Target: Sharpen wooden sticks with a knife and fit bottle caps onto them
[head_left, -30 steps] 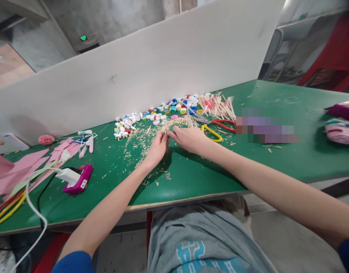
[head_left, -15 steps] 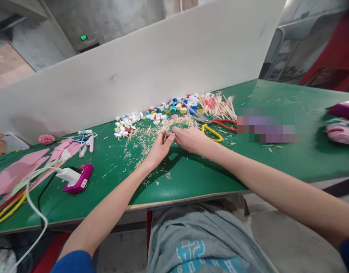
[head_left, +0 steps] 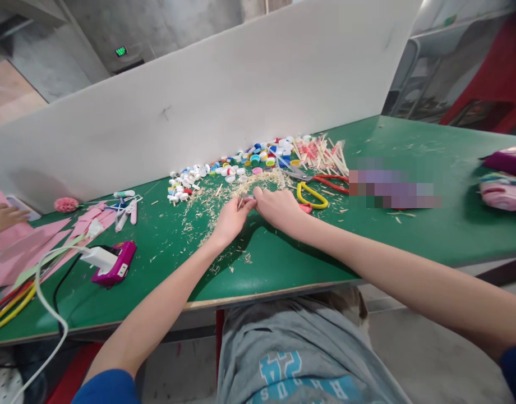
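My left hand point(head_left: 233, 217) and my right hand point(head_left: 277, 209) meet fingertip to fingertip above the green table point(head_left: 291, 264). Both are closed around something small that their fingers hide. Pale wood shavings point(head_left: 207, 210) lie beside and beyond them. Behind my hands are bottle caps point(head_left: 254, 161) in many colours and, to the left, a pile of small white pieces point(head_left: 181, 191). A heap of thin sticks with pink parts point(head_left: 321, 154) is at the back. Scissors with yellow handles point(head_left: 312, 196) and red-orange handles point(head_left: 331, 182) rest just right of my right hand.
A pale partition point(head_left: 199, 106) borders the table's back. On the left are a purple power socket point(head_left: 117, 264) with cables, pink paper point(head_left: 35, 247), a pink flower point(head_left: 66, 205) and another person's hand point(head_left: 5, 219). Pink and purple pouches point(head_left: 506, 191) lie far right.
My hands stay together and have shifted slightly. A red-orange piece now shows beside my right wrist. At far left, the other person's hand has moved over the pink paper.
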A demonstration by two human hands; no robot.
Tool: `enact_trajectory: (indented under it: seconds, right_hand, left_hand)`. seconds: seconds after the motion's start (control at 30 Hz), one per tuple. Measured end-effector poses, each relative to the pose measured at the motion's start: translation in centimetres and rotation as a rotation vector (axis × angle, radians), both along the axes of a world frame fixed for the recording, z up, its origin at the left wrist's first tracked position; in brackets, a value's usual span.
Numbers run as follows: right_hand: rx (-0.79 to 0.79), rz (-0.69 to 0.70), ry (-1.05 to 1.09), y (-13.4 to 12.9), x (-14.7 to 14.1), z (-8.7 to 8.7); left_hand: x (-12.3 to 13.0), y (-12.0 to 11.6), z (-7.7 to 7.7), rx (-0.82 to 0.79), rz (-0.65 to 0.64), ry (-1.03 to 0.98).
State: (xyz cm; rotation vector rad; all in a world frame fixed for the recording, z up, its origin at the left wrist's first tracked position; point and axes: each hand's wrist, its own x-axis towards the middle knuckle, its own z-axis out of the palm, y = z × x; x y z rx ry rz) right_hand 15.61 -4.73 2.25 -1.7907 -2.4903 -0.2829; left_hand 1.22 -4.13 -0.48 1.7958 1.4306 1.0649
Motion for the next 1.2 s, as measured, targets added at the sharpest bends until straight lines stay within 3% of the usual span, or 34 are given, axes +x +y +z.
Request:
enact_trajectory:
  seconds: [0.27, 0.8, 1.2]
  right_hand:
    - [-0.012, -0.021, -0.008, 0.3, -0.1, -0.6]
    - [-0.060, 0.126, -0.003, 0.9, 1.4, 0.1]
    - [-0.022, 0.023, -0.007, 0.2, 0.1, -0.3]
  left_hand:
    - [0.2, 0.1, -0.2, -0.004, 0.041, 0.041]
    - [0.3, -0.3, 0.0, 0.006, -0.064, -0.038]
    - [-0.3, -0.5, 0.6, 0.043, 0.059, 0.125]
